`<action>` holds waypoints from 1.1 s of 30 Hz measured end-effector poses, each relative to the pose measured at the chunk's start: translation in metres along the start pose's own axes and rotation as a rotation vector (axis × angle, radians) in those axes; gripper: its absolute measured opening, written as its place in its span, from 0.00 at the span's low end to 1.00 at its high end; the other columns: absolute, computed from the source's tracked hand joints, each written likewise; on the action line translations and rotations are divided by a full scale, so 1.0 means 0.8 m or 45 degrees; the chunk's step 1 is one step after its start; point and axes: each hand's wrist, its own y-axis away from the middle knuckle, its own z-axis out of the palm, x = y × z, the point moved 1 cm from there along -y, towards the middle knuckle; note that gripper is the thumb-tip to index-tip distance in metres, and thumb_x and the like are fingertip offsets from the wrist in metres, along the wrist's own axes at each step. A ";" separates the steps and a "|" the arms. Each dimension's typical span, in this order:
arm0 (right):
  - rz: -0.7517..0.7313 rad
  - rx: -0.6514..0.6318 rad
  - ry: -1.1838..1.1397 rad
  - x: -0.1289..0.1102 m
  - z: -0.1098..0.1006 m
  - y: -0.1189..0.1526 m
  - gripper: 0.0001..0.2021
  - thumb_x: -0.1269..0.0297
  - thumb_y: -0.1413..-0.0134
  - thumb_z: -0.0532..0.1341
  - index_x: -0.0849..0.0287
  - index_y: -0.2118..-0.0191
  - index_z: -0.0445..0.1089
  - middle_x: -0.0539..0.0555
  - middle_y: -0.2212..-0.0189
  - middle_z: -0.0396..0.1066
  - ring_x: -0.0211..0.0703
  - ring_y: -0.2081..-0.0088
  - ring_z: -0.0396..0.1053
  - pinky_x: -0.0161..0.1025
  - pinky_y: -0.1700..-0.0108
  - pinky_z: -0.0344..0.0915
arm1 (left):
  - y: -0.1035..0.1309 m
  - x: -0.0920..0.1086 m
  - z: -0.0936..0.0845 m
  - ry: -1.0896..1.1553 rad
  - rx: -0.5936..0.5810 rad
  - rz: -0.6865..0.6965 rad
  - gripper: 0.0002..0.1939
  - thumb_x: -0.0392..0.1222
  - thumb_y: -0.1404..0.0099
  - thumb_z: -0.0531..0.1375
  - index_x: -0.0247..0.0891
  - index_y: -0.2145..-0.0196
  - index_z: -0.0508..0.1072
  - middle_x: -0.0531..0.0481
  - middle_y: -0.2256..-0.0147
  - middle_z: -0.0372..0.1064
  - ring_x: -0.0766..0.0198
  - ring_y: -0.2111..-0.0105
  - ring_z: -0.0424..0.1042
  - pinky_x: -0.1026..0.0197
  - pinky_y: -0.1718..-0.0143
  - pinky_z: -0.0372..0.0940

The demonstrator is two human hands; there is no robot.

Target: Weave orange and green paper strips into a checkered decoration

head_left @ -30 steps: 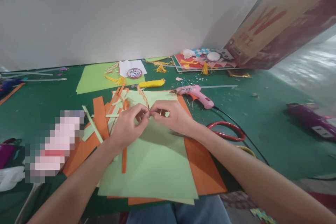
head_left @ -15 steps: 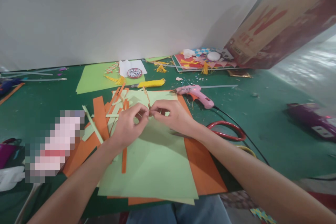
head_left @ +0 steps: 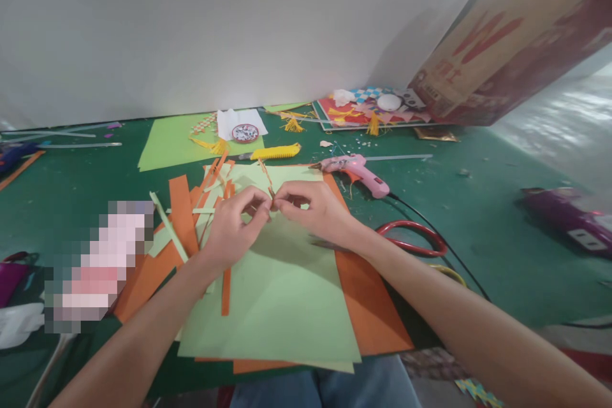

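Note:
My left hand and my right hand meet over a light green paper sheet. Thumbs and fingertips of both pinch a narrow orange paper strip, whose thin ends stick up beyond the fingers. The part between the fingertips is mostly hidden. Cut orange and pale green strips lie in a loose pile left of my left hand. Under my right wrist are red-handled scissors, their blade tip showing on the green sheet. Orange paper extends from beneath the green sheet.
A yellow utility knife and a pink glue gun with a trailing cord lie beyond my hands. Behind them are yellow tassels and a round patterned piece. A paper bag stands at back right, a purple tool at right.
Both hands keep their pinch in nearly the same place. The strip's upper end has shifted very slightly to the left.

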 end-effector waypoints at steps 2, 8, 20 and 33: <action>0.021 0.000 -0.029 0.000 0.000 0.000 0.06 0.70 0.53 0.53 0.60 0.77 0.63 0.47 0.80 0.64 0.31 0.77 0.56 0.30 0.74 0.55 | 0.000 0.001 0.000 0.036 -0.009 -0.026 0.06 0.38 0.39 0.53 0.38 0.73 0.66 0.55 0.77 0.68 0.69 0.76 0.69 0.67 0.75 0.62; 0.057 0.001 -0.076 0.002 -0.001 0.000 0.06 0.70 0.52 0.53 0.60 0.77 0.63 0.46 0.80 0.62 0.30 0.78 0.57 0.30 0.74 0.55 | 0.001 -0.001 -0.001 0.043 -0.013 -0.032 0.06 0.39 0.38 0.53 0.38 0.72 0.66 0.55 0.76 0.68 0.69 0.75 0.70 0.67 0.75 0.62; 0.137 0.009 0.005 0.002 -0.001 -0.001 0.13 0.61 0.46 0.55 0.59 0.78 0.60 0.46 0.82 0.59 0.31 0.78 0.55 0.33 0.74 0.52 | 0.000 0.001 0.000 -0.142 0.032 0.165 0.06 0.35 0.38 0.53 0.39 0.72 0.66 0.56 0.77 0.70 0.71 0.78 0.69 0.68 0.74 0.64; 0.070 0.032 0.152 0.009 0.002 0.000 0.09 0.65 0.47 0.52 0.59 0.76 0.61 0.47 0.80 0.62 0.32 0.77 0.55 0.32 0.73 0.52 | 0.000 -0.005 0.005 -0.115 0.005 0.047 0.03 0.37 0.40 0.55 0.39 0.71 0.67 0.55 0.76 0.71 0.69 0.76 0.72 0.67 0.73 0.68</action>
